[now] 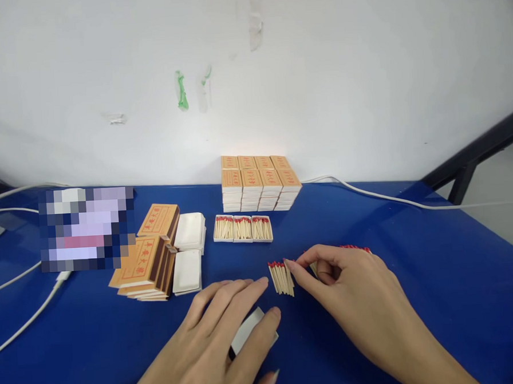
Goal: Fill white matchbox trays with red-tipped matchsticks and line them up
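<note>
A small heap of red-headed matches [280, 278] lies on the blue table, heads pointing away from me. At its right edge, my right hand [343, 290] has thumb and index finger pinched at a match head; the exact contact is partly hidden. More matches [356, 248] show behind that hand. My left hand [225, 337] is spread to the left of the heap, with nothing gripped. Below its fingers is a white matchbox tray [249, 330], partly covered by the thumb. Farther back stand three trays filled with matches [242, 229], side by side.
Stacked orange matchboxes [261, 180] stand by the wall. At left are matchbox sleeves [142, 261] and stacked white trays [189, 270]. A white cable [368, 196] crosses the back right; another cable [35, 318] runs at left beside a blurred-out object [84, 224].
</note>
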The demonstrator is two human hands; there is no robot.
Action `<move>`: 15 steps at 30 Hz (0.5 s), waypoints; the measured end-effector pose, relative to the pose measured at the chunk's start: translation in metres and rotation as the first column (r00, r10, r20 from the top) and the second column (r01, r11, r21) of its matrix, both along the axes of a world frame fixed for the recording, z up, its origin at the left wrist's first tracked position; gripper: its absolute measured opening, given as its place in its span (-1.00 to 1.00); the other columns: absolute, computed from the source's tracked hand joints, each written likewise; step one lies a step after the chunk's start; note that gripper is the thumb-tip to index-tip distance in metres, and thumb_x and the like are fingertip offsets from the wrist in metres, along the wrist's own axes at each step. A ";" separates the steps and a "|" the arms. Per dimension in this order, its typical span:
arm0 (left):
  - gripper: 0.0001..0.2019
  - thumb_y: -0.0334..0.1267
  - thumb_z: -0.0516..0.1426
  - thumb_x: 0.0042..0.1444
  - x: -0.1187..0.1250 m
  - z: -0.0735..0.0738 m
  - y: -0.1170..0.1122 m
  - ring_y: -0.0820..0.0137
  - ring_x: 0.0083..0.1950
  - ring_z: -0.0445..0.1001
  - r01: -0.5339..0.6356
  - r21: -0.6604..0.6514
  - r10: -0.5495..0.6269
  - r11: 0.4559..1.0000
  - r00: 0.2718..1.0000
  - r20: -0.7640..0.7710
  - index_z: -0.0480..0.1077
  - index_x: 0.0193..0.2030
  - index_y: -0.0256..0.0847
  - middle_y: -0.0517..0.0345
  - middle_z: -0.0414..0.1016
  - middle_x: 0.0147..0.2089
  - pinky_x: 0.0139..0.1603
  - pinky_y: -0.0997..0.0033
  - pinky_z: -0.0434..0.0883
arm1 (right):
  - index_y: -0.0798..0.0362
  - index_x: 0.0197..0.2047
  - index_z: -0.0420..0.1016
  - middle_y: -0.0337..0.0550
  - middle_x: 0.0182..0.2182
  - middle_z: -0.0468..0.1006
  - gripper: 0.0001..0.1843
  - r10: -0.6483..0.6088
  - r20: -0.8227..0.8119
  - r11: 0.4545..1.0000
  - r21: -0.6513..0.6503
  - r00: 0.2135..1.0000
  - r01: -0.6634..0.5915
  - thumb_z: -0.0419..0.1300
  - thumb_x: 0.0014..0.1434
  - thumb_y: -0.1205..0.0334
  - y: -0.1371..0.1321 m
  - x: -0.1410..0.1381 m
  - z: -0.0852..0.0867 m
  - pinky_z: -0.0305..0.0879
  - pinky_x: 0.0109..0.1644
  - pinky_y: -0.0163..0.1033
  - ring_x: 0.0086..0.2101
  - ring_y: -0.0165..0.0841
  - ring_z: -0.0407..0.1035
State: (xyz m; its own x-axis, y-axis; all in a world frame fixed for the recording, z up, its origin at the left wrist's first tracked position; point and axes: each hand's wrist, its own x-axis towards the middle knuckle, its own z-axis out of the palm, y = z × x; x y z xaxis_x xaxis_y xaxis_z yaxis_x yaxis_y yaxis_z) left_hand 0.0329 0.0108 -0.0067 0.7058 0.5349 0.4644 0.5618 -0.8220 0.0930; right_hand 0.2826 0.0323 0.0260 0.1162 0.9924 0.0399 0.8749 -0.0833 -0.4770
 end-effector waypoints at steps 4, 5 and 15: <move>-0.67 -0.32 0.04 0.57 -0.001 0.003 0.000 -0.01 0.34 0.58 -0.003 0.011 0.003 1.000 1.000 -0.009 0.54 0.29 -0.21 -0.22 0.59 0.35 0.23 -0.08 0.61 | -0.13 -0.53 0.54 -0.34 -0.70 0.34 -0.42 -0.027 0.062 0.998 0.060 0.998 0.023 0.18 0.40 -0.30 -0.001 0.005 0.002 0.11 -0.49 -0.21 -0.63 -0.35 0.26; -0.67 -0.33 0.03 0.57 -0.001 0.004 0.000 0.00 0.34 0.58 -0.007 0.004 0.007 1.000 1.000 -0.016 0.54 0.29 -0.20 -0.21 0.59 0.35 0.24 -0.08 0.60 | -0.15 -0.50 0.57 -0.33 -0.69 0.37 -0.44 -0.037 0.102 0.996 0.081 0.994 0.028 0.18 0.39 -0.31 -0.002 0.008 0.001 0.10 -0.49 -0.20 -0.62 -0.32 0.31; -0.65 -0.34 0.04 0.56 0.001 0.008 -0.001 0.04 0.35 0.57 -0.021 -0.031 0.020 0.999 0.999 -0.025 0.56 0.31 -0.16 -0.17 0.59 0.36 0.31 -0.06 0.56 | -0.20 -0.37 0.66 -0.34 -0.58 0.58 -0.77 0.047 0.340 0.985 0.141 0.939 -0.101 0.28 0.33 0.03 -0.008 0.016 -0.010 0.07 -0.48 -0.20 -0.57 -0.22 0.49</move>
